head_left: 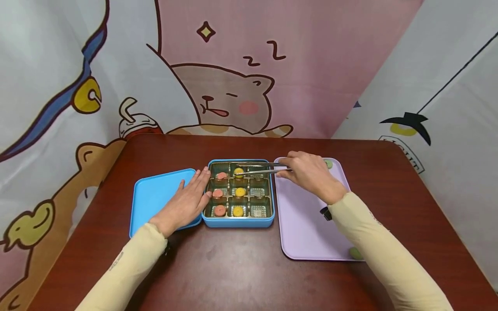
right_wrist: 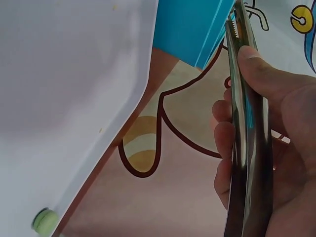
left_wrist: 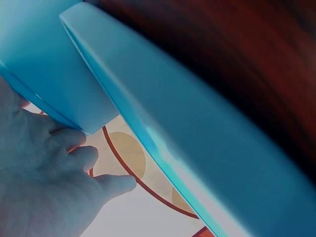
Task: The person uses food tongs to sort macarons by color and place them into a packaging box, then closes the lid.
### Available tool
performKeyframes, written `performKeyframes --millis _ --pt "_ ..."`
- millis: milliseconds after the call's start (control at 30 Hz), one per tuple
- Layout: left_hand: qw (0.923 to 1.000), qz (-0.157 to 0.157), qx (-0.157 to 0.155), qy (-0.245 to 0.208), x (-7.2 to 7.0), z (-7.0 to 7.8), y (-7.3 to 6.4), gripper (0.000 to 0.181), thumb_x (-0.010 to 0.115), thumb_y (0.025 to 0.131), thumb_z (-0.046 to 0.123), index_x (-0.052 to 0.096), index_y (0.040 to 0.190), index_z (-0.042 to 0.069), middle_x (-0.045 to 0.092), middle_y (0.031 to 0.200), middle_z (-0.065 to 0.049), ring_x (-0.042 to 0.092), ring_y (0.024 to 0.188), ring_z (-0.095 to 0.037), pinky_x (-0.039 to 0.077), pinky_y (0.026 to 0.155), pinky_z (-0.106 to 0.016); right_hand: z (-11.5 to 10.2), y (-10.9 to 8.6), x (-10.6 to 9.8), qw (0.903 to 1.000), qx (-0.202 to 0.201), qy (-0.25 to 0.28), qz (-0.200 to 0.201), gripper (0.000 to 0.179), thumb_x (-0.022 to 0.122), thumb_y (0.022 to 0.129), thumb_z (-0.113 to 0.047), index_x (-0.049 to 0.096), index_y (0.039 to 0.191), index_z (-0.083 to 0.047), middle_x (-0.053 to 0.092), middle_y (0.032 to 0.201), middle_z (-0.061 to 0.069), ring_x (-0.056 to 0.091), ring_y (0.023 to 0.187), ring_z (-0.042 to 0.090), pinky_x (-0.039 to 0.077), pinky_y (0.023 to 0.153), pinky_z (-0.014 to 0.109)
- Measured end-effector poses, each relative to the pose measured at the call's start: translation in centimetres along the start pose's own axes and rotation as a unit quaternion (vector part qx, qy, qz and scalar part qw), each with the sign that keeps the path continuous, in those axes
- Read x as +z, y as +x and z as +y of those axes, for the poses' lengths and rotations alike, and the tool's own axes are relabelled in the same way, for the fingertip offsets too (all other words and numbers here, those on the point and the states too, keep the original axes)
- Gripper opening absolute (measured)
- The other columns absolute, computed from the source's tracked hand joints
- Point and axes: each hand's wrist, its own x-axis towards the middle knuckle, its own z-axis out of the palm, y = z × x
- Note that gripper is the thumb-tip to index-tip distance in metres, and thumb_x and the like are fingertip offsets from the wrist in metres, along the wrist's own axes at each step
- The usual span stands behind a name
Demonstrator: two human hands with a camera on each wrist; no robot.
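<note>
My right hand (head_left: 305, 172) grips metal tongs (right_wrist: 245, 128) near the purple tray's far left corner. In the head view their tips lie over the blue box's far row, at the yellow macaron (head_left: 239, 172) in the middle compartment. The blue box (head_left: 238, 222) has a gold divided insert; pink macarons (head_left: 220, 210) sit in its left column and yellow ones in its middle column. Along the box's left side lies my left hand (head_left: 184, 201), fingers extended and fingertips at the rim. In the left wrist view those fingers touch the blue wall (left_wrist: 59, 94).
A blue lid (head_left: 155, 201) lies left of the box, partly beneath my left forearm. To the right stands the purple tray (head_left: 303, 224), with green macarons (head_left: 355, 253) near its edges. Behind the brown table (head_left: 233, 268) hangs a printed cartoon cloth (head_left: 311, 65).
</note>
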Motion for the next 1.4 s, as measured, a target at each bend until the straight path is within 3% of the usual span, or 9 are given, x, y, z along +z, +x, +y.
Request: performKeyframes --millis 267,633,900,1033,1200,1400 --pt "0.9999 -0.001 0.004 -0.010 -0.2 0.0 0.1 0.067 0.038 0.113 0.036 0.012 0.167 0.006 0.005 0.174 -0.008 0.006 0.159 -0.032 0.010 0.121 -0.068 0.6 -1.6 -1.4 0.9996 0.021 0.017 0.013 0.042 0.082 0.089 -0.038 0.078 0.121 -0.012 0.070 0.094 0.005 0.064 0.074 0.020 0.051 0.054 0.040" --pt "0.9999 0.002 -0.002 -0.010 -0.5 -0.4 -0.6 0.067 0.036 0.114 0.036 0.011 0.167 0.005 0.005 0.174 -0.011 0.006 0.159 -0.034 0.009 0.120 -0.070 2.0 -6.0 -3.7 0.9959 0.060 0.029 0.060 0.043 0.086 0.085 -0.033 0.077 0.118 -0.007 0.070 0.095 0.003 0.067 0.077 0.016 0.051 0.056 0.040" --pt "0.9999 0.001 -0.001 -0.012 -0.5 -0.5 -0.7 0.067 0.037 0.114 0.036 0.011 0.167 0.005 0.006 0.174 -0.011 0.008 0.159 -0.034 0.010 0.120 -0.070 3.3 -9.1 -4.6 0.9927 0.089 0.028 0.077 0.044 0.089 0.082 -0.030 0.077 0.116 -0.005 0.063 0.087 0.002 0.057 0.070 0.013 0.044 0.053 0.032" --pt "0.9999 0.002 0.003 -0.010 -0.4 -0.4 -0.5 0.067 0.036 0.114 0.038 0.011 0.167 0.005 0.005 0.174 -0.011 0.008 0.159 -0.034 0.011 0.120 -0.069 4.4 -10.6 -4.9 0.9891 0.124 0.032 0.072 0.047 0.089 0.083 -0.029 0.075 0.121 -0.005 0.065 0.091 0.003 0.059 0.074 0.015 0.046 0.056 0.035" --pt "0.9999 0.003 0.006 -0.011 -0.3 -0.1 -0.3 0.066 0.036 0.114 0.036 0.012 0.167 0.004 0.006 0.173 -0.012 0.009 0.159 -0.036 0.011 0.119 -0.070 6.2 -12.6 -4.8 0.9822 0.177 0.026 0.057 0.051 0.086 0.087 -0.030 0.070 0.128 -0.005 0.070 0.100 0.009 0.064 0.082 0.021 0.052 0.063 0.048" --pt "0.9998 -0.003 0.003 -0.019 -0.1 0.3 -0.1 0.067 0.039 0.113 0.035 0.011 0.167 0.005 0.006 0.174 -0.012 0.008 0.159 -0.035 0.009 0.119 -0.071 8.6 -15.3 -4.1 0.9747 0.221 0.005 0.033 0.054 0.085 0.087 -0.035 0.067 0.123 0.001 0.068 0.103 0.019 0.059 0.075 0.026 0.049 0.054 0.046"
